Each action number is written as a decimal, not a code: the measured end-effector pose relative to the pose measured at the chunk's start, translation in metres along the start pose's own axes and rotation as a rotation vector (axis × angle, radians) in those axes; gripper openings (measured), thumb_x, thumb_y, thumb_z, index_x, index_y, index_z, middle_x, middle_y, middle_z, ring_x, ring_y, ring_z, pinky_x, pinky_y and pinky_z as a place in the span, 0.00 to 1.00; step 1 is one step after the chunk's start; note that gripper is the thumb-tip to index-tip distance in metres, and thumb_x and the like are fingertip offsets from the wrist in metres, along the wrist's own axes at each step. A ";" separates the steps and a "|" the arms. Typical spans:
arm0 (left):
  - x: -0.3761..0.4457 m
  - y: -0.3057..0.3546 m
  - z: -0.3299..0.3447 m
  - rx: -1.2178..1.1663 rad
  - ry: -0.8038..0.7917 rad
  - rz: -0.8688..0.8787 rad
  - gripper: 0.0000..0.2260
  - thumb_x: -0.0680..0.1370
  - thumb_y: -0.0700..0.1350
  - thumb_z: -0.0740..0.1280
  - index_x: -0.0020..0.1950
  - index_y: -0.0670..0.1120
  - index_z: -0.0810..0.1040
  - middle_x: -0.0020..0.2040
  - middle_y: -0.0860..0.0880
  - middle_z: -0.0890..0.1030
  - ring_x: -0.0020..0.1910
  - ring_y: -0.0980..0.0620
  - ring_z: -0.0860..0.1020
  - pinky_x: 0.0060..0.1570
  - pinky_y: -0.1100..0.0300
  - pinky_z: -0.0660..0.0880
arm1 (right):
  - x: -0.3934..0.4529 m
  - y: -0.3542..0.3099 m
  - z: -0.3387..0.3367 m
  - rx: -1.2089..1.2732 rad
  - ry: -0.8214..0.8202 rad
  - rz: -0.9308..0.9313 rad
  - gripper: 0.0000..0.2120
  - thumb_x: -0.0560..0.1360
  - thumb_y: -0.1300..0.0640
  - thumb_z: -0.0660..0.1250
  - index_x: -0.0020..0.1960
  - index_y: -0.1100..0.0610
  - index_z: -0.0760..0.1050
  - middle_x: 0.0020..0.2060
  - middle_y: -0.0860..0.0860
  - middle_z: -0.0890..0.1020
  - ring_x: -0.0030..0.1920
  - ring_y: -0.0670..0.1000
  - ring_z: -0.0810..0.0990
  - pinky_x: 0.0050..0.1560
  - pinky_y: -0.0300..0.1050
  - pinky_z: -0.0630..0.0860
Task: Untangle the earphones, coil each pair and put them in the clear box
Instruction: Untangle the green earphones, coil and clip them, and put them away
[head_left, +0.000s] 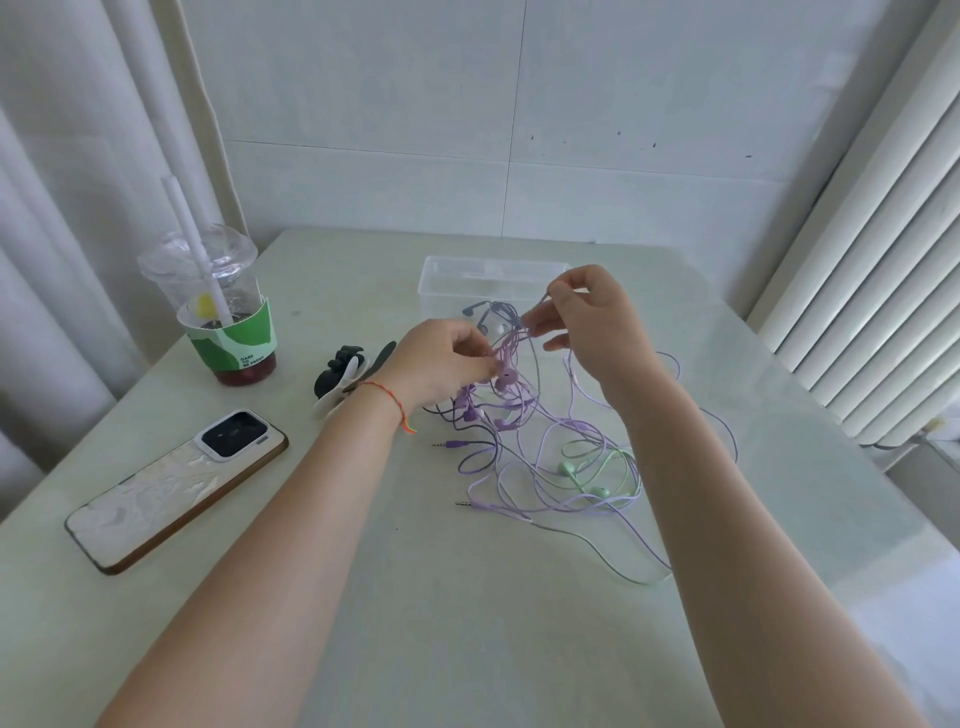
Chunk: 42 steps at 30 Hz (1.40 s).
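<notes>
A tangle of earphones (540, 457) lies on the pale table, with light purple, dark purple and green cords mixed together. My left hand (441, 364) pinches purple cords near an earbud and lifts part of the tangle. My right hand (592, 317) pinches a thin purple cord higher up, pulling it away from the bundle. Green earbuds (569, 470) and two jack plugs (452, 445) rest on the table. The clear box (447, 275) stands just behind my hands, with nothing visible inside; its front is partly hidden.
A plastic cup with a straw and green sleeve (223, 312) stands at the left. A phone (176, 488) lies face down near the left edge. A black and white clip-like object (340, 379) sits beside my left wrist. A radiator (883, 291) runs along the right.
</notes>
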<state>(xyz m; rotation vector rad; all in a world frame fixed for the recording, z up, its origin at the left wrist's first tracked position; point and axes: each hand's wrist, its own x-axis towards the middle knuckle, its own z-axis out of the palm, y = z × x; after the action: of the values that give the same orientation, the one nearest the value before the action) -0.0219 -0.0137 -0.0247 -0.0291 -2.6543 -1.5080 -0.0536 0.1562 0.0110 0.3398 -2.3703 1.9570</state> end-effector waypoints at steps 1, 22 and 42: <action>0.000 -0.001 0.000 -0.038 0.022 -0.008 0.06 0.74 0.45 0.74 0.43 0.43 0.81 0.36 0.49 0.82 0.34 0.51 0.77 0.43 0.56 0.75 | 0.000 -0.001 -0.001 0.004 -0.009 0.001 0.06 0.81 0.60 0.57 0.46 0.54 0.67 0.35 0.53 0.84 0.34 0.52 0.82 0.37 0.46 0.76; 0.002 0.012 -0.001 -0.512 0.204 0.024 0.10 0.77 0.36 0.63 0.48 0.47 0.81 0.42 0.50 0.84 0.40 0.52 0.81 0.43 0.60 0.76 | 0.001 0.001 -0.007 -0.280 -0.009 0.066 0.07 0.80 0.57 0.60 0.43 0.55 0.71 0.32 0.49 0.75 0.31 0.49 0.69 0.33 0.42 0.66; -0.005 0.017 -0.005 -0.493 -0.047 -0.005 0.08 0.73 0.36 0.67 0.50 0.45 0.80 0.35 0.49 0.82 0.34 0.51 0.80 0.38 0.65 0.74 | -0.009 -0.007 -0.008 -0.410 -0.176 0.015 0.09 0.75 0.62 0.64 0.41 0.53 0.80 0.26 0.46 0.72 0.23 0.42 0.65 0.25 0.34 0.63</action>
<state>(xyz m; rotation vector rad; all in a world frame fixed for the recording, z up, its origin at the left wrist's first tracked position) -0.0154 -0.0092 -0.0085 -0.0914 -2.2435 -2.1420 -0.0440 0.1639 0.0179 0.4842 -2.8062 1.4432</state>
